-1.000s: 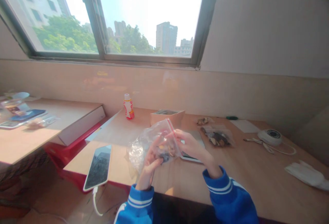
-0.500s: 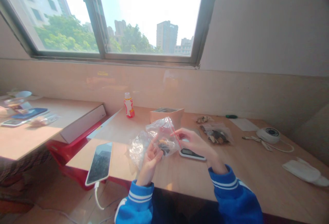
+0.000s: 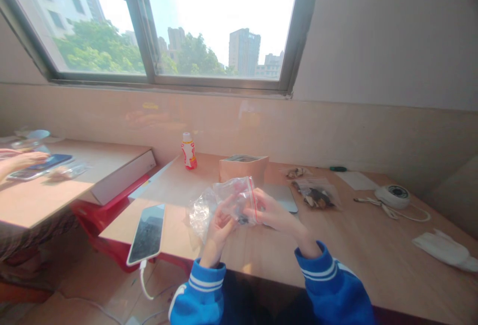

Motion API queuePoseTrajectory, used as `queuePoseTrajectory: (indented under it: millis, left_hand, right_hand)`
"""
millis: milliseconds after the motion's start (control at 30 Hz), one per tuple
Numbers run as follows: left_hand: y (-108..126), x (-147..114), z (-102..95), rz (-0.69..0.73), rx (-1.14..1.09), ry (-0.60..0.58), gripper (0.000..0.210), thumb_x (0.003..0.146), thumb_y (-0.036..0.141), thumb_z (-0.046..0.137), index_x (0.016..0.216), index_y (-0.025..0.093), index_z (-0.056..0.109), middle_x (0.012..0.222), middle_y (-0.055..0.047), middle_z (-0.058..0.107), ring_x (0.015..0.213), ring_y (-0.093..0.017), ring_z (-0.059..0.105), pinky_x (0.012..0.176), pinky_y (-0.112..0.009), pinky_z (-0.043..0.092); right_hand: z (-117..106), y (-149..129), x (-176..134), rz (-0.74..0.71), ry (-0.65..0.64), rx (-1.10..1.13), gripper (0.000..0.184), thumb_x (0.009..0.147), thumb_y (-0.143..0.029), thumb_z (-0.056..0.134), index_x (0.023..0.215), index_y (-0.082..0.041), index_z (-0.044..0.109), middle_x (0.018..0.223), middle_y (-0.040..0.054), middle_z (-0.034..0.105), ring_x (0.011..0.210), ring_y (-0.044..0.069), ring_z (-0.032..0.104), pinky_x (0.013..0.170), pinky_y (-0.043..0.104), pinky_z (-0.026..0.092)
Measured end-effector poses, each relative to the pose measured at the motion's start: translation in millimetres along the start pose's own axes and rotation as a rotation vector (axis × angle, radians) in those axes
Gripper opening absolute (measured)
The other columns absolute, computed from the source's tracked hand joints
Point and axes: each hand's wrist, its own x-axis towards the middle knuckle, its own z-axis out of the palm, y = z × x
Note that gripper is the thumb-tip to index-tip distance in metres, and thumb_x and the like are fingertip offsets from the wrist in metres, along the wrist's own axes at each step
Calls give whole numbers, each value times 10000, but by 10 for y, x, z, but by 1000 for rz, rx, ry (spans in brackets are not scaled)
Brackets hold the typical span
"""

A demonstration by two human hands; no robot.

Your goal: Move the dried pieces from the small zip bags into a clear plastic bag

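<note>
A clear zip bag with a red strip along its mouth is held up over the table, with small dark contents low inside. My left hand grips its left side, fingers curled round the plastic. At the red-edged mouth is my right hand; its fingertips reach past the strip and seem to be inside the bag, partly hidden. Crumpled clear plastic lies to the left of the bag. Behind my right hand, part of a flat grey device shows. A brown pouch stands open behind the bag.
Bags of dried pieces lie to the right, near a white camera with its cable. A bottle stands at the back. A phone on a charging cable sits at the left edge. Another person's hands are over the neighbouring table.
My right hand has moved down and in at the bag's mouth, and the bag's top has dropped slightly. Another person's hands have come into view at the far left.
</note>
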Motion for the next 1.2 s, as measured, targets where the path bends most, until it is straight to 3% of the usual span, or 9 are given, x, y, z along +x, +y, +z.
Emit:
queuePoseTrajectory:
  millis: [133, 367, 533, 700, 967, 1100, 1200]
  left_hand:
    - [22, -13, 11, 20, 47, 12, 537, 731, 293, 715, 1241, 222, 564, 1282, -112, 602, 1191, -300, 545, 960, -405, 487]
    - [-8, -21, -17, 31, 71, 27, 573, 754, 282, 696, 1295, 237, 512, 1283, -112, 596, 1168, -294, 559, 913, -376, 506]
    - [-21, -1, -15, 14, 16, 24, 601, 751, 279, 696, 1314, 224, 490, 1248, -118, 613, 1129, -282, 583, 886, -372, 517]
    - [11, -2, 34, 1, -13, 86, 605, 725, 284, 716, 1287, 207, 507, 1194, -108, 641, 1083, -264, 610, 876, -369, 519]
    - [31, -10, -29, -50, -53, 98, 593, 726, 294, 723, 1278, 236, 515, 1255, -103, 613, 1156, -269, 569, 900, -359, 512]
    - [60, -23, -67, -60, -52, 129, 606, 715, 305, 732, 1277, 247, 514, 1241, -91, 624, 1135, -260, 584, 871, -338, 527]
    - [102, -32, -110, -48, -29, 128, 601, 727, 298, 720, 1284, 235, 503, 1232, -100, 624, 1088, -259, 613, 809, -323, 547]
  right_hand:
    - [10, -26, -16, -36, -61, 63, 345, 819, -294, 629, 1151, -214, 583, 1187, 66, 579, 1080, 236, 548, 914, 377, 460]
    - [14, 74, -41, 55, 26, 241, 295, 760, -298, 696, 1004, -192, 568, 995, 38, 651, 870, 189, 633, 753, 334, 522]
    - [6, 99, -23, 61, 173, 282, 304, 720, -310, 722, 961, -200, 573, 929, 25, 649, 838, 175, 640, 708, 306, 527]
    - [-32, 22, -12, 31, 290, 357, 317, 707, -308, 723, 988, -217, 607, 1087, 40, 632, 903, 173, 649, 788, 307, 533]
    - [-48, 36, -6, 39, 442, 584, 368, 702, -339, 747, 1011, -213, 594, 995, 50, 661, 915, 208, 646, 743, 343, 578]
    - [-182, -30, 142, -57, 557, 562, 399, 723, -392, 731, 1046, -219, 573, 1032, 60, 642, 993, 225, 624, 832, 394, 557]
    - [-303, -108, 375, -196, 668, 392, 392, 736, -414, 710, 1039, -226, 549, 1062, 65, 624, 1005, 214, 616, 902, 396, 515]
